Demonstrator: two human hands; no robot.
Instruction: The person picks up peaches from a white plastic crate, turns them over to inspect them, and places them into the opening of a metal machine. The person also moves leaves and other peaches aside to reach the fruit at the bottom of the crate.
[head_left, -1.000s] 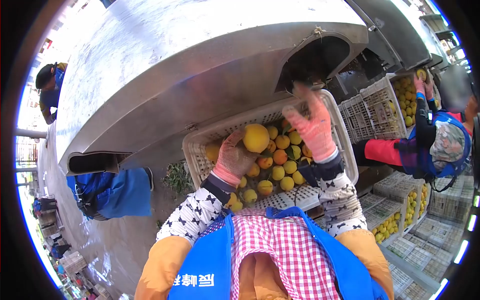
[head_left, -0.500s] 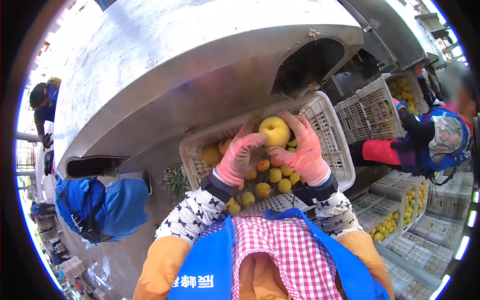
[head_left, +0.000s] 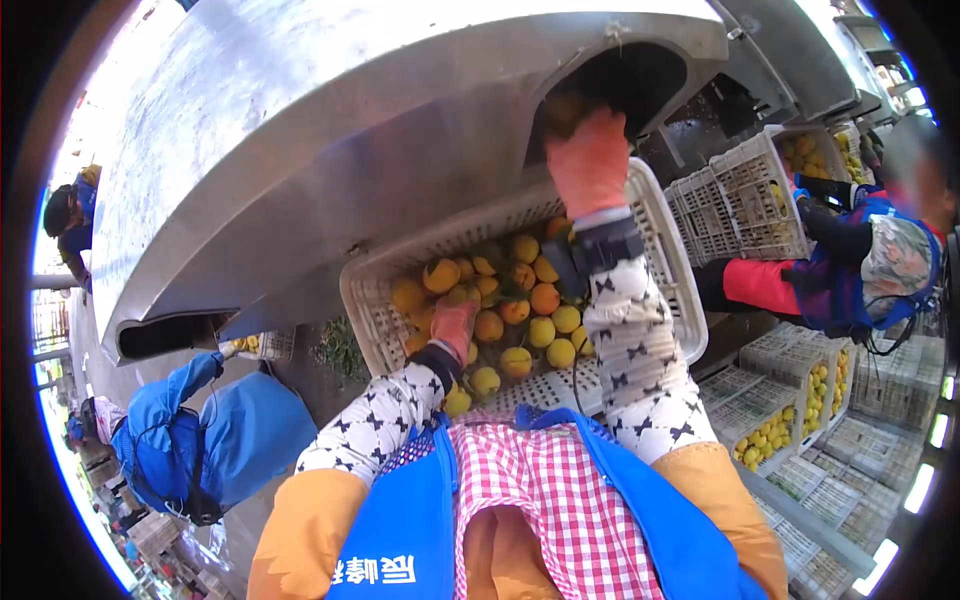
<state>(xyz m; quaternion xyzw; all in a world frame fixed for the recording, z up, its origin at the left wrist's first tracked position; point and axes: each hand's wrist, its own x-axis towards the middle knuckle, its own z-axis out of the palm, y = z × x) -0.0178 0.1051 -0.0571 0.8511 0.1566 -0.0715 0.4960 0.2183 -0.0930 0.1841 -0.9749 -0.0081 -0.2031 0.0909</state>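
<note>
Mid-frame, the crate [head_left: 676, 262] sits close, presumably for reach, left hand [head_left: 455, 326] among fruit [head_left: 515, 362], right hand [head_left: 590, 165] at the metal opening [head_left: 640, 78], their fingers too obscured to judge.

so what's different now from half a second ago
The left pink-gloved hand has let go of the large round yellow fruit and moved left and back, among fruit in the white plastic crate. The right pink-gloved hand has gone forward to the grey metal machine's dark opening, apparently with that fruit, dimly visible. The crate stayed put.
</note>
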